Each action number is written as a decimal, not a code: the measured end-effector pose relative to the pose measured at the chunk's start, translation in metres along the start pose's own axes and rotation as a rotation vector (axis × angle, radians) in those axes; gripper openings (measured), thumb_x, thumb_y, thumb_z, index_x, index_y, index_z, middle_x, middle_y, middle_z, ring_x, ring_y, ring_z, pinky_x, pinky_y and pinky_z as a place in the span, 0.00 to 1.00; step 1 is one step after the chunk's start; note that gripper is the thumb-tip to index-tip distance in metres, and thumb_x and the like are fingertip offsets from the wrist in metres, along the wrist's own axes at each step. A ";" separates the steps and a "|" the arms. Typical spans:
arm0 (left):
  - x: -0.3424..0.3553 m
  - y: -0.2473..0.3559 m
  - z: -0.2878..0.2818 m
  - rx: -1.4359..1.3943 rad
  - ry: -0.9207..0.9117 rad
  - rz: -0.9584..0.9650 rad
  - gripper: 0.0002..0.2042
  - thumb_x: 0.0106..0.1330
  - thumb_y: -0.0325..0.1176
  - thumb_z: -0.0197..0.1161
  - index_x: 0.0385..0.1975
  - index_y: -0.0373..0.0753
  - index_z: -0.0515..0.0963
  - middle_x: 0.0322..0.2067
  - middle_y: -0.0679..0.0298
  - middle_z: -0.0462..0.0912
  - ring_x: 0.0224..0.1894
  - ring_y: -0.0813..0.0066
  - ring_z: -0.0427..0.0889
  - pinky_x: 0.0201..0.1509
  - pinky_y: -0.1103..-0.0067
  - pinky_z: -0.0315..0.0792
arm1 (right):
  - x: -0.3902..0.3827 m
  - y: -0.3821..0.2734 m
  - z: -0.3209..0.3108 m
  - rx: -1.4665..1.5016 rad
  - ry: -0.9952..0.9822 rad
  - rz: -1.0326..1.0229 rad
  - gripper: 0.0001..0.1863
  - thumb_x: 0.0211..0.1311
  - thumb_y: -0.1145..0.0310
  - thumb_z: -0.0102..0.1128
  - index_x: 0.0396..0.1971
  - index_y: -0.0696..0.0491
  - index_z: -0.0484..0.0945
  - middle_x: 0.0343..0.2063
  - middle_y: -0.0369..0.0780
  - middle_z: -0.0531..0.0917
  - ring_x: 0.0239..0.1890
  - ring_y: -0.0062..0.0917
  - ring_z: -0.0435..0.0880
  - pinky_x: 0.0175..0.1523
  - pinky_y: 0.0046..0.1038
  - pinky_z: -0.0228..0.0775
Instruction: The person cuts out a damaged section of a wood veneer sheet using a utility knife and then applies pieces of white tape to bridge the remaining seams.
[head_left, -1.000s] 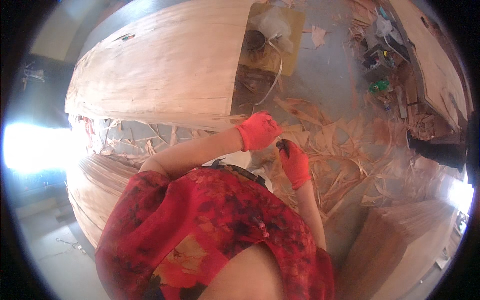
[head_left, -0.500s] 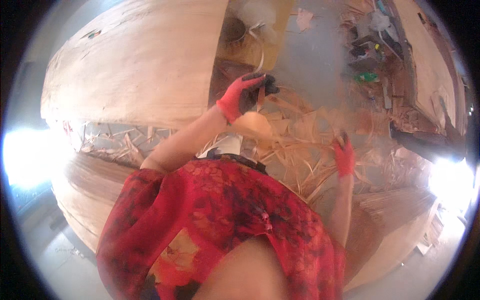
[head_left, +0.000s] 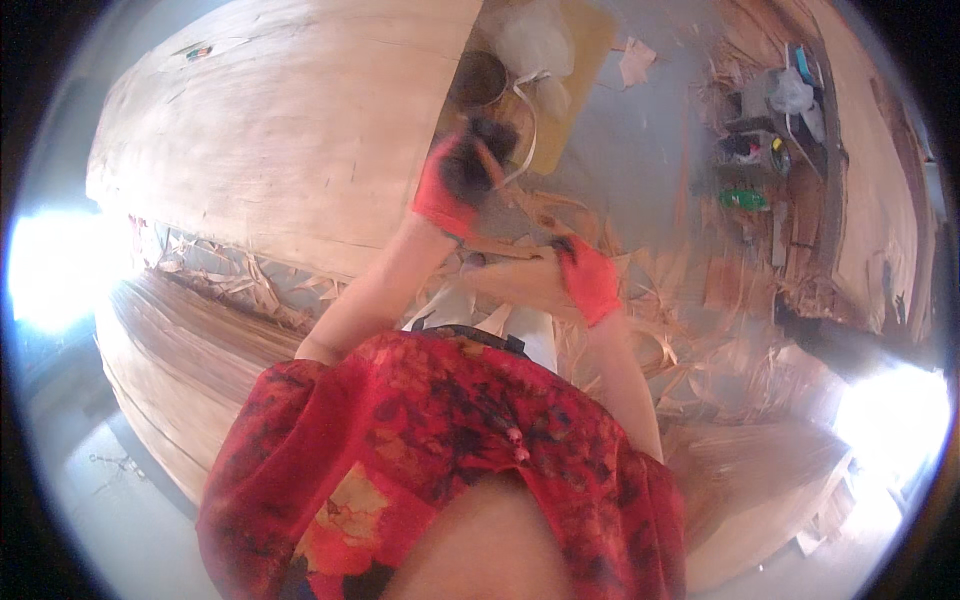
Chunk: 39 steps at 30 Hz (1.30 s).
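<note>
Over the grey floor [head_left: 640,130], the right hand [head_left: 587,277] seems closed on one end of a pale wood piece [head_left: 520,284] in front of the body; the left hand [head_left: 455,180], blurred, is near a dark round object [head_left: 479,78], its grip impossible to tell. Loose strips [head_left: 262,288] already lie scattered beside the broad wood sheet [head_left: 280,130], yet with that piece in hand the handling looks unfinished.
</note>
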<state>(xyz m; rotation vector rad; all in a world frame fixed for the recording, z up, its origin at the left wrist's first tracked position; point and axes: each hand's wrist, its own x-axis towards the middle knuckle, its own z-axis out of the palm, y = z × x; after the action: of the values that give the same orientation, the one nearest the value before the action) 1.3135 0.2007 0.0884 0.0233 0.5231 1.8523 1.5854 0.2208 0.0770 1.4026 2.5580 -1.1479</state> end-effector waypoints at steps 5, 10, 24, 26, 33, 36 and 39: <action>0.041 0.165 -0.102 0.210 -0.200 0.280 0.19 0.74 0.34 0.56 0.61 0.35 0.69 0.57 0.46 0.77 0.61 0.54 0.75 0.69 0.62 0.68 | -0.115 0.271 -0.062 -0.318 -0.144 0.372 0.16 0.68 0.62 0.50 0.51 0.51 0.78 0.45 0.52 0.84 0.48 0.49 0.82 0.52 0.47 0.75; 0.057 0.356 -0.101 1.813 0.936 0.464 0.38 0.67 0.49 0.62 0.72 0.39 0.56 0.70 0.44 0.59 0.66 0.50 0.70 0.71 0.62 0.63 | -0.171 0.366 -0.138 -0.677 -0.175 0.666 0.39 0.57 0.59 0.66 0.70 0.42 0.63 0.61 0.52 0.75 0.63 0.44 0.74 0.63 0.49 0.69; -0.014 0.138 -0.031 1.898 0.314 0.471 0.19 0.68 0.17 0.56 0.58 0.34 0.76 0.56 0.58 0.81 0.58 0.70 0.79 0.61 0.76 0.71 | 0.225 0.163 0.211 1.004 -0.101 0.372 0.33 0.62 0.66 0.64 0.67 0.53 0.67 0.61 0.38 0.75 0.59 0.26 0.77 0.61 0.25 0.70; -0.041 0.107 -0.024 1.956 0.109 0.257 0.19 0.64 0.14 0.57 0.54 0.34 0.78 0.54 0.55 0.82 0.54 0.67 0.82 0.57 0.75 0.75 | 0.257 0.134 0.224 1.089 -0.162 0.423 0.30 0.63 0.64 0.63 0.65 0.54 0.71 0.58 0.38 0.78 0.58 0.26 0.78 0.60 0.26 0.70; -0.046 -0.003 -0.082 1.669 0.054 -0.084 0.28 0.64 0.31 0.67 0.65 0.40 0.69 0.64 0.52 0.71 0.67 0.56 0.68 0.70 0.67 0.63 | 0.179 0.089 0.181 1.222 -0.453 0.444 0.21 0.70 0.61 0.59 0.55 0.60 0.78 0.48 0.41 0.84 0.48 0.27 0.84 0.54 0.30 0.76; -0.029 -0.038 -0.116 1.279 0.083 -0.167 0.35 0.64 0.36 0.69 0.70 0.38 0.61 0.65 0.53 0.70 0.68 0.61 0.67 0.71 0.69 0.62 | 0.142 0.036 0.103 1.325 -0.537 0.373 0.22 0.69 0.60 0.62 0.54 0.60 0.79 0.44 0.40 0.85 0.43 0.25 0.84 0.50 0.27 0.76; -0.021 -0.045 -0.113 0.784 0.051 -0.352 0.38 0.64 0.35 0.69 0.72 0.38 0.57 0.64 0.59 0.70 0.64 0.71 0.69 0.67 0.73 0.67 | 0.132 0.036 0.092 1.228 -0.404 0.315 0.21 0.69 0.59 0.63 0.53 0.60 0.80 0.41 0.38 0.86 0.39 0.20 0.82 0.46 0.23 0.74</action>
<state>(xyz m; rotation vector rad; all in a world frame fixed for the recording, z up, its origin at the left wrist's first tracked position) 1.3307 0.1543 -0.0249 0.3838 1.1807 1.2188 1.5036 0.2736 -0.0556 1.3090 1.1891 -2.7065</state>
